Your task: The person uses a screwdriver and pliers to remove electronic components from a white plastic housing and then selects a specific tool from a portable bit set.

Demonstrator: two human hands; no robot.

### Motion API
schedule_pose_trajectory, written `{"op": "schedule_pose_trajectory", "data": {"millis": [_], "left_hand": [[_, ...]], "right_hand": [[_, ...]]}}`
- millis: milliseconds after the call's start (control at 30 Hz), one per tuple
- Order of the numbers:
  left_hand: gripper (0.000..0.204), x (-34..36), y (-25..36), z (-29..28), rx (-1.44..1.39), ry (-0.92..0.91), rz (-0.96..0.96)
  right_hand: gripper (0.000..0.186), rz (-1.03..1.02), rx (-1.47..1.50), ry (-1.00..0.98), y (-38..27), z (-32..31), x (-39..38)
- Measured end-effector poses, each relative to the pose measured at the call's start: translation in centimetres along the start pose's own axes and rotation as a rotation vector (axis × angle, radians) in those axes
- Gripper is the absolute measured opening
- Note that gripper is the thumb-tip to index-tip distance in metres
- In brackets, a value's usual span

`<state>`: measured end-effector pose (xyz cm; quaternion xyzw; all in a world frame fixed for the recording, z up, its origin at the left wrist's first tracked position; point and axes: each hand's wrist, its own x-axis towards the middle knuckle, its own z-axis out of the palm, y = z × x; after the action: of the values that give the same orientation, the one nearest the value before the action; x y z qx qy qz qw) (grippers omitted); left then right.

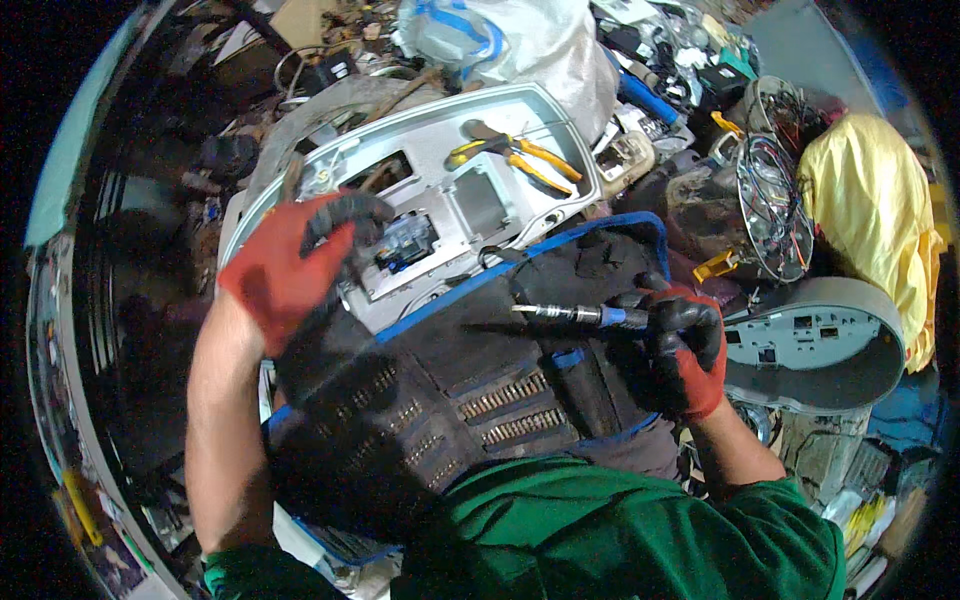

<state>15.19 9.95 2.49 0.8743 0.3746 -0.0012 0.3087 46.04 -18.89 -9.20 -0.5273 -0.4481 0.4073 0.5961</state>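
My right hand [688, 345], in a red glove with black fingers, is closed around a slim screwdriver [605, 317] with a black and blue handle. Its pale tip points left, above a black tool roll [520, 350] edged in blue. My left hand [295, 262], gloved alike, hovers over a light grey plastic housing [540, 105]. Its fingers are bent but apart, and nothing shows between them. Right by those fingertips sits a small grey-blue module [408, 238] inside the housing. Yellow-handled pliers [515, 155] lie at the housing's far right.
Rows of metal bits [505, 395] fill the roll's slots. To the right are an oval grey casing [820, 345], a round part with tangled wires [775, 205] and a yellow sack [865, 200]. A white sack [540, 50] and mixed scrap [690, 70] lie beyond the housing.
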Motion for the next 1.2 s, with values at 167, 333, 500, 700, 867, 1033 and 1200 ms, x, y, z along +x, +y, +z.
{"op": "schedule_pose_trajectory", "data": {"millis": [167,333,500,700,867,1033,1200], "left_hand": [[0.056,-11.7,0.3,3.2,0.427,0.187,-0.057],[0.057,-14.2,2.4,5.3,0.294,0.073,-0.187],[0.05,-18.7,1.4,8.8,0.221,0.393,-0.1],[0.044,-25.2,1.5,5.0,0.133,0.845,-0.119],[0.038,-35.0,-1.4,2.7,0.252,1.202,-0.4],[0.034,-42.2,-3.3,2.5,0.428,1.479,-0.72],[0.03,-46.1,-5.0,2.4,0.462,1.637,-0.591]], "right_hand": [[0.051,0.174,-0.036,0.23,1.9,-1.8,-2.4],[0.056,-0.553,-1.38,-0.13,6.9,-11.6,-4.5],[0.064,-0.47,-1.242,-0.226,6.8,-10.4,-1.9],[0.057,-0.906,-1.587,-0.387,5.9,-7.0,0.8],[0.056,-0.713,-1.62,-0.361,5.3,-7.2,0.7],[0.06,-0.725,-1.602,-0.324,6.1,-10.2,0.9],[0.06,-0.774,-1.378,-0.269,8.7,-11.8,0.7]]}}
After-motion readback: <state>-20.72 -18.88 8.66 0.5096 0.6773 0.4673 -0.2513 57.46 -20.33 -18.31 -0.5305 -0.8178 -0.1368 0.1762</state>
